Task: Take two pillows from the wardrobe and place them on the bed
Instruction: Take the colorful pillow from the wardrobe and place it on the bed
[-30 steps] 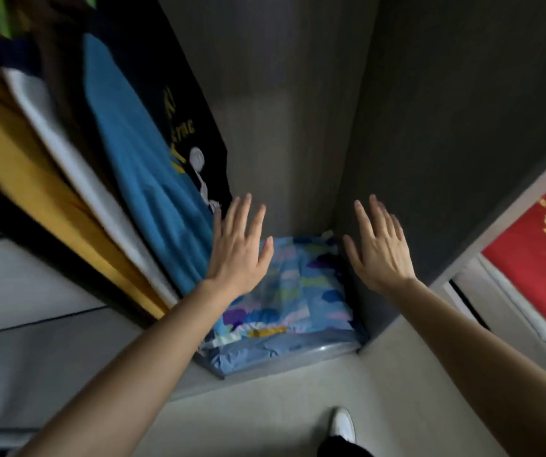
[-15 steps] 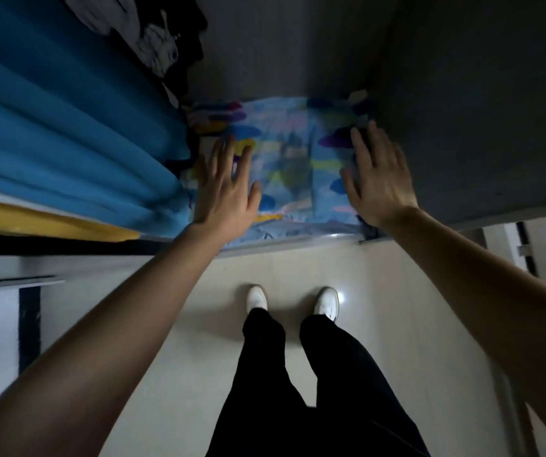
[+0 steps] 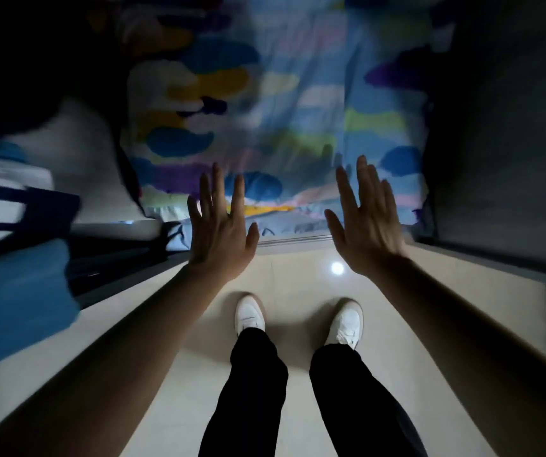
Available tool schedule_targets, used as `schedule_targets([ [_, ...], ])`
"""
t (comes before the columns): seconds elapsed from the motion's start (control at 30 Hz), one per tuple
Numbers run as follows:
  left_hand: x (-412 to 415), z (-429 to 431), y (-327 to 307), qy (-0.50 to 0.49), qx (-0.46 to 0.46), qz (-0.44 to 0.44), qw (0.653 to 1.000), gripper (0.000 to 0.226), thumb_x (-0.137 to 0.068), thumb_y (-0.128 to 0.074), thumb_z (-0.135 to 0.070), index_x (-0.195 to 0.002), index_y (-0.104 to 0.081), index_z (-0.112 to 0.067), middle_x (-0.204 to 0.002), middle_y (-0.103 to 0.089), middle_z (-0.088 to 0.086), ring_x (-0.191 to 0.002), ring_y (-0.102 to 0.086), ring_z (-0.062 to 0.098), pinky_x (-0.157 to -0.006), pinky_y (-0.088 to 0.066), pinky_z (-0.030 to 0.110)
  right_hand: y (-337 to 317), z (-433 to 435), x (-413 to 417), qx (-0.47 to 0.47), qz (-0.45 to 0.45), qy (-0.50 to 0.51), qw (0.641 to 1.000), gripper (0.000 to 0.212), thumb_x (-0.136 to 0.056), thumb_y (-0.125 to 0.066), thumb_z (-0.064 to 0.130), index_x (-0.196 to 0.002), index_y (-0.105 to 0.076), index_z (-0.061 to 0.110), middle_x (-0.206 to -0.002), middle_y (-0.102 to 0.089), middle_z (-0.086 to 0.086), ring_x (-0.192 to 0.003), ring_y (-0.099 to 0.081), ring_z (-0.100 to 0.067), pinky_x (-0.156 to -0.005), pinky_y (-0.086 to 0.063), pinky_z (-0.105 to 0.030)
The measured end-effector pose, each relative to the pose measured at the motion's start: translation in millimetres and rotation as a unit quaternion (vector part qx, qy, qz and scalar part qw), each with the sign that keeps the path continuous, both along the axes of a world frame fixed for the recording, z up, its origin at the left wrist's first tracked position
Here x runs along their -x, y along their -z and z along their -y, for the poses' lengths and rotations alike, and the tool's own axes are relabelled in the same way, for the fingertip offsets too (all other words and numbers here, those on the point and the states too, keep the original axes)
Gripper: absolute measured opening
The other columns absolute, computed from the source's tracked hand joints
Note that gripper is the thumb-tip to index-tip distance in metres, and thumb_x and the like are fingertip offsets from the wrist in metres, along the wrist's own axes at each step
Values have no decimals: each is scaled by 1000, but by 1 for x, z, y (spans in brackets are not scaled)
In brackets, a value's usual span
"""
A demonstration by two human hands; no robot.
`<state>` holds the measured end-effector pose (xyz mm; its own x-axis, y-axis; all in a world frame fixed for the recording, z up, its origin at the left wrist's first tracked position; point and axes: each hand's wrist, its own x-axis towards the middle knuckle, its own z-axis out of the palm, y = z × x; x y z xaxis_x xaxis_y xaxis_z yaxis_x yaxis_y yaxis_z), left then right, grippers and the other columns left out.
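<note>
Left hand (image 3: 220,230) and right hand (image 3: 365,222) both flat, fingers spread, holding nothing, at the front edge of the pillow (image 3: 281,127) on the wardrobe floor (image 3: 298,239). Risk: hanging clothes (image 3: 17,291) crowd the pillow's left side and may snag on pull-out. Versus half a second ago: view closer and lower, hands nearer the sill, pillow not yet gripped.
</note>
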<state>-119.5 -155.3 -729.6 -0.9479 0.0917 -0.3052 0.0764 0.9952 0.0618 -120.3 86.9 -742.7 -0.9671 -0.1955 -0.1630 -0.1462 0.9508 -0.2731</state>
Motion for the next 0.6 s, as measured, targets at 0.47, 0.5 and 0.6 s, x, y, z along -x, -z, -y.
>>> schedule_targets([
  [0.47,51,1,148,46,78,-60,994,78,-92,-48,-39,-153,0,-28,-160,-10,22,-143,-12,52,-105,-16,77,143,21,43,-148,2,2,989,97,-86,-66,14,-157,-1,30,-164,-4,-21,-143,-5,-61,-111,-11,-76],
  [0.5,51,-1,142,43,76,-57,995,72,-96,-41,-30,-153,2,-26,-161,-8,21,-143,-11,52,-106,-16,76,135,21,44,-148,9,-2,989,93,-88,-61,10,-157,-1,30,-165,-3,-20,-143,-5,-61,-111,-11,-75],
  [0.6,52,-8,110,39,63,-34,997,60,-100,-21,-19,-153,8,-21,-162,-2,19,-144,-8,51,-109,-14,72,97,16,49,-151,31,-17,988,84,-92,-52,10,-158,-3,27,-165,-5,-17,-143,-8,-60,-113,-15,-72],
])
